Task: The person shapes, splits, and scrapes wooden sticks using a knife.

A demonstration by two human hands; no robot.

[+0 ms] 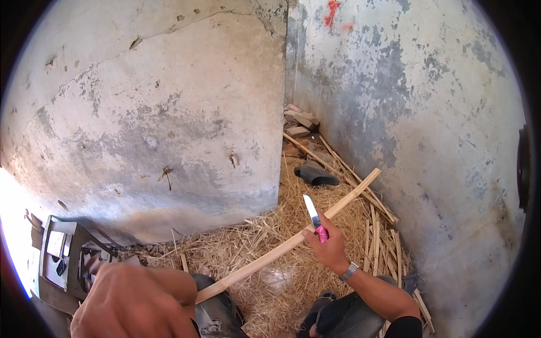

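Note:
A long pale wooden strip (259, 261) slants from lower left to upper right in front of me. Its near end disappears behind my left hand (135, 301), which is closed around it close to the camera; those fingers are mostly hidden. Farther along, my right hand (331, 246) grips a knife (312, 210) with a pink handle, its bright blade pointing up and away, beside the strip. The right thumb rests against the strip, and a metal-banded watch circles that wrist.
Straw-like shavings (265, 307) cover the floor between my legs. More strips (376, 239) lie along the right wall, near a dark curved object (316, 176). Bricks (301, 119) are piled at the wall opening. A dark frame-like stand (59, 256) is at left.

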